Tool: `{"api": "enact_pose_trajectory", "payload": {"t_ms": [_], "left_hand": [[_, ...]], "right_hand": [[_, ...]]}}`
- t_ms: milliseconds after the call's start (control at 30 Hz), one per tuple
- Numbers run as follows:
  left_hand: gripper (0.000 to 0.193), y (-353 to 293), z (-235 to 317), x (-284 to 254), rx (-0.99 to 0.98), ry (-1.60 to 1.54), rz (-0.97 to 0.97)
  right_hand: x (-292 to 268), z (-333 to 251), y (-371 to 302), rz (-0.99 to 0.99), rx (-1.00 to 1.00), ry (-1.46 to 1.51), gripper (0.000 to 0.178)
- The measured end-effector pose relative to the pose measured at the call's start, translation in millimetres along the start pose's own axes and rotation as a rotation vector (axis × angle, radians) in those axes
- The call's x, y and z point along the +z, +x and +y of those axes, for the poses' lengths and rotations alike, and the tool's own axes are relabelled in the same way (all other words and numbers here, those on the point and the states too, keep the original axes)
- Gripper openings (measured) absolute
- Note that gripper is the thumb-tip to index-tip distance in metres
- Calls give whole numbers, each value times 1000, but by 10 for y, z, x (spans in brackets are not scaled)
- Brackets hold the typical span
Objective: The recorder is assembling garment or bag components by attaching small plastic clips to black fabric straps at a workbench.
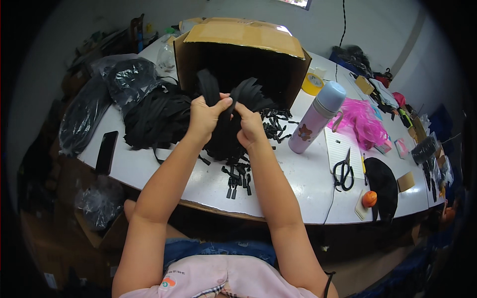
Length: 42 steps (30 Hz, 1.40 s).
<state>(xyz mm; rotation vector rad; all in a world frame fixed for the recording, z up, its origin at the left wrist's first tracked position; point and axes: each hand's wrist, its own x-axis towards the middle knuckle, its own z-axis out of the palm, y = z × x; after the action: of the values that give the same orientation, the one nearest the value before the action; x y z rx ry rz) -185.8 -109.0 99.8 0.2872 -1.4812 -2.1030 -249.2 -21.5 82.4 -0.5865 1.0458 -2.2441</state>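
A white table (298, 201) stands before a pale wall (238, 9). Above it, in front of a box, is a bundle of black straps (223, 136), gripped by both hands: the left hand (204, 115) pinches it between thumb and fingers, the right hand (251, 128) is curled around its right part. Small black clips (236, 180) lie below (some more to the right). Left of the bundle sits a black heap (156, 119), with a phone (107, 153) nearby. The cardboard box (243, 36) gapes behind; rightward are a lilac bottle (317, 118), pink plastic (361, 119) and scissors (344, 171).
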Motion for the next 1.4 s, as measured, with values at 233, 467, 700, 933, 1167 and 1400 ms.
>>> {"api": "enact_pose_trajectory", "payload": {"t_ms": [233, 467, 700, 933, 1167, 1400], "left_hand": [[22, -13, -182, 42, 383, 708, 123], [34, 45, 61, -119, 200, 446, 192], [67, -267, 144, -78, -157, -108, -407], [35, -600, 31, -126, -407, -38, -529], [25, -711, -1, -532, -354, -504, -125], [18, -648, 322, -982, 14, -517, 126]], "right_hand": [[59, 152, -25, 157, -37, 136, 26], [-12, -124, -195, -45, 25, 219, 28], [228, -517, -345, -373, -172, -320, 38], [152, -288, -382, -378, -36, -464, 44], [-68, 97, -19, -205, 2, -548, 57], [-5, 608, 293, 53, -318, -1876, 79]]}}
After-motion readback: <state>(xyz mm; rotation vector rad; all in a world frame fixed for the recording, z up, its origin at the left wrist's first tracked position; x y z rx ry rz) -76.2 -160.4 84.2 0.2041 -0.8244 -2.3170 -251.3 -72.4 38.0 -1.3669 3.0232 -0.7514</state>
